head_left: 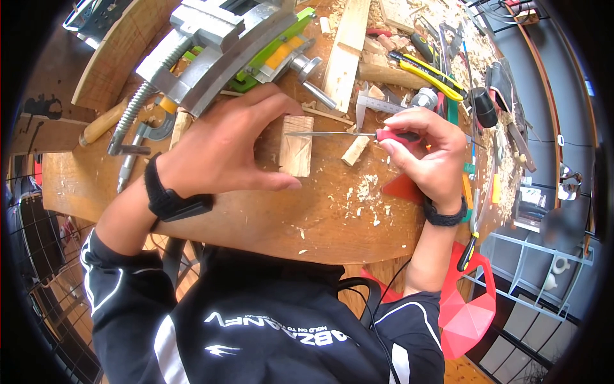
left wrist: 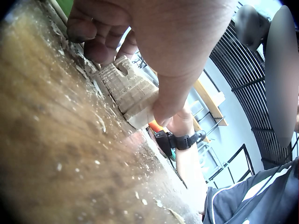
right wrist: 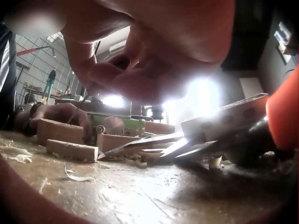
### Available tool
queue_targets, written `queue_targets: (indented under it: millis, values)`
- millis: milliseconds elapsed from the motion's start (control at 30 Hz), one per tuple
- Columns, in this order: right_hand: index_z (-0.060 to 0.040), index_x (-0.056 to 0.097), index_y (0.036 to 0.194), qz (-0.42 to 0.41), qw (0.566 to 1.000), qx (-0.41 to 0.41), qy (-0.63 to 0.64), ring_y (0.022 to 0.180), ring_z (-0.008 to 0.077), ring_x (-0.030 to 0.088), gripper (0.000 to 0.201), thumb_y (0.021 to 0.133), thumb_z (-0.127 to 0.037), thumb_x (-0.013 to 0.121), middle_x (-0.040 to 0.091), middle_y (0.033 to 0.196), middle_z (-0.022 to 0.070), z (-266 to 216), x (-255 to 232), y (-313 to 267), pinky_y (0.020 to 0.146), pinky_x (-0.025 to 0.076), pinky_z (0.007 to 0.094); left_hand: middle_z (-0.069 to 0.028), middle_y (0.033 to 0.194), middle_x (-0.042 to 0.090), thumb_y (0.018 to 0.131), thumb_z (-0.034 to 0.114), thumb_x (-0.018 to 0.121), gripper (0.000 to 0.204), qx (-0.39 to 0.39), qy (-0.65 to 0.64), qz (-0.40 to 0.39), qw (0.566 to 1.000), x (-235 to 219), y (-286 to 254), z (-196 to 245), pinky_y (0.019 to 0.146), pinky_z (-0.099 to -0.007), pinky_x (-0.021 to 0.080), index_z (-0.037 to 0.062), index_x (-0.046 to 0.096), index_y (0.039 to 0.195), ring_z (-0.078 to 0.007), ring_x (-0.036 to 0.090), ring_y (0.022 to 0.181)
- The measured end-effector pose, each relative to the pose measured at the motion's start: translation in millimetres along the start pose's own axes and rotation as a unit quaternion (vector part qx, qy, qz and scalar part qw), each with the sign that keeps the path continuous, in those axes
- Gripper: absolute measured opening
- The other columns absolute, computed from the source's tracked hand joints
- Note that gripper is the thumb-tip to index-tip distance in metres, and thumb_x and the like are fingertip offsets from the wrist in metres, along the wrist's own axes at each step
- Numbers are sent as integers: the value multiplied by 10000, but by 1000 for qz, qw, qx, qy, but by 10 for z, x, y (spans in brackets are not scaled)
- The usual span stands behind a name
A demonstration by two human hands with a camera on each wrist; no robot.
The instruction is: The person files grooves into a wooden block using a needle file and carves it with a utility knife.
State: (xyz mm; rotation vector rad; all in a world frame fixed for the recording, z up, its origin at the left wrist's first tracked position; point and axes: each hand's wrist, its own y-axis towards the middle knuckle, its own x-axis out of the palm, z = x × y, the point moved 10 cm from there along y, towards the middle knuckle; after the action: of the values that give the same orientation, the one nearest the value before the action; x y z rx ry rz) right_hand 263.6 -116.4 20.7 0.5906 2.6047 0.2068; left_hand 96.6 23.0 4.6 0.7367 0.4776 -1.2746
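On the table, my left hand (head_left: 224, 144) holds a small wooden block (head_left: 297, 157) between thumb and fingers, at its two ends. In the left wrist view the wooden block (left wrist: 131, 95) shows a rounded notch in its edge and a ridged side. My right hand (head_left: 432, 150) pinches the red and black handle (head_left: 396, 136) of a slim tool. Its thin metal shaft (head_left: 345, 134) points left and its tip overlaps the block's top face in the head view. A short wood offcut (head_left: 355, 150) lies under the shaft.
A metal vise (head_left: 217, 48) stands beyond my left hand. Behind the block lie a wooden board (head_left: 345, 61), a caliper (head_left: 380, 102) and a yellow cutter (head_left: 435, 77) among shavings. Curled shavings (head_left: 366, 190) lie near the front, beside an orange triangular piece (head_left: 403, 187).
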Motion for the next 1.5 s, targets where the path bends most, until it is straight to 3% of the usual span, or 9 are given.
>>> queue_targets:
  millis: [233,433,500,600,767,933,1500]
  values:
    - [12,731,1023,-9,1000,6,-28,916,136,737,207,827,33,793,756,972,82,-14,-2,-9,786,590,254,-88,1092,598,666,292,938,715,10,3,7,1000,1,-2,0,683,-320,507,48,583,1237,-211,612,792]
    - [29,725,1048,-16,999,24,25,946,158,749,197,857,31,773,759,983,93,-6,42,-15,834,605,270,-90,1080,596,661,290,939,715,-4,8,-4,1000,-11,6,6,681,-325,507,46,584,1232,-215,614,794]
    - [38,723,1053,16,999,33,9,944,162,751,181,878,21,763,760,993,100,-17,-30,-26,839,605,273,-90,1078,596,662,289,939,712,-5,9,-6,1000,16,-4,-14,682,-325,507,45,585,1230,-215,615,795]
    - [42,722,1052,-9,1000,19,14,942,168,756,165,893,18,756,762,1000,107,-48,31,-16,831,606,273,-86,1072,595,665,293,939,707,42,27,32,998,-33,6,47,678,-320,505,46,589,1227,-211,610,787]
    - [45,723,1052,11,1000,20,18,929,174,760,153,903,19,749,764,995,119,-29,-23,-25,830,605,271,-81,1071,596,668,298,941,707,-5,10,0,1000,-8,6,8,673,-314,504,49,590,1229,-203,605,777]
    - [52,722,1046,-4,1000,-11,11,915,176,763,140,914,13,746,766,975,129,-106,15,-15,808,603,270,-78,1072,597,669,299,940,703,-5,8,-1,1000,-14,5,12,671,-312,504,52,593,1229,-199,601,770]
    - [46,728,1020,11,1000,5,24,885,171,763,110,920,3,738,768,964,122,-63,-29,-34,785,603,269,-84,1070,598,670,296,940,696,0,6,-1,1000,-6,6,10,680,-319,508,54,594,1223,-214,614,799]
